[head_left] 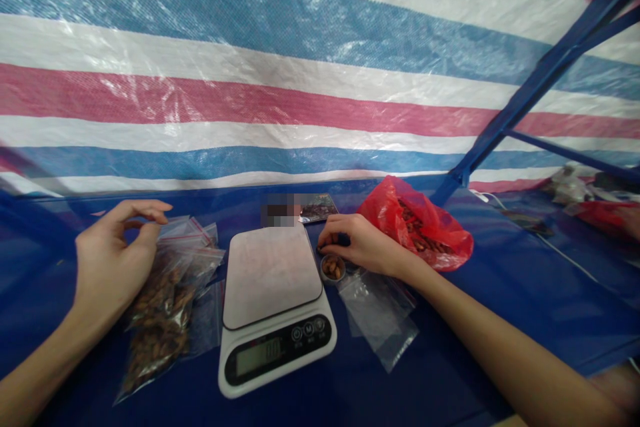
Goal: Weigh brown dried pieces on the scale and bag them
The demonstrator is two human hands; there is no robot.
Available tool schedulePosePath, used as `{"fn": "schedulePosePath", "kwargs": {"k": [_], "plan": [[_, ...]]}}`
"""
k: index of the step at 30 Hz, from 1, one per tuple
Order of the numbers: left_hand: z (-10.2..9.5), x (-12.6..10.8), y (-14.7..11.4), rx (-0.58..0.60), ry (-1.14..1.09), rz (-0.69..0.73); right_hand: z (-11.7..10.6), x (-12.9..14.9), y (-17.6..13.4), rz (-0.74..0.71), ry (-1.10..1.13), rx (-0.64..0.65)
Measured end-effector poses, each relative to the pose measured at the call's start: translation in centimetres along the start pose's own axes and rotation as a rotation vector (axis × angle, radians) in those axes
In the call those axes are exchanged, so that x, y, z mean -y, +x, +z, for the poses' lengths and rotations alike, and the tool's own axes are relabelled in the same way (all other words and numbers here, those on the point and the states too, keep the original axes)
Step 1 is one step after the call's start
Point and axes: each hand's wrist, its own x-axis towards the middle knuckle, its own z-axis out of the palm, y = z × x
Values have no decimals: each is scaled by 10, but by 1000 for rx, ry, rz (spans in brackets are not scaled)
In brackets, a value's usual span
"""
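A white kitchen scale (273, 280) sits in the middle of the blue table, its platform bare and its display lit. On the scale's left, my left hand (117, 247) hovers by zip bags (163, 313) filled with brown almond-like nuts. Its fingers are curved, with a gap to the thumb and nothing visible between. My right hand (353, 240) is at the scale's right edge, fingers pinched together beside a small clear cup (333, 268) of brown nuts. A tiny dark spot shows at those fingertips; I cannot make out what it is.
Flat clear zip bags (377, 317) lie right of the scale. Behind my right wrist stands an open red plastic bag (420, 227) of reddish-brown pieces. A dark flat packet (320, 208) lies behind the scale. A blue metal frame (520, 93) and striped sheeting (250, 100) rise behind.
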Motion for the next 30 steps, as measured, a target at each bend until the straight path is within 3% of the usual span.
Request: {"fn": "schedulePosePath", "kwargs": {"k": [8, 15, 22, 30], "plan": [[0, -4, 1, 5, 5, 13, -16, -1, 0, -2, -17, -87], [-1, -7, 0, 2, -11, 10, -8, -3, 0, 27, -86, 31], [0, -6, 0, 4, 0, 25, -8, -3, 0, 22, -125, -29], [-1, -8, -1, 21, -10, 16, 10, -1, 1, 10, -173, -31]]}}
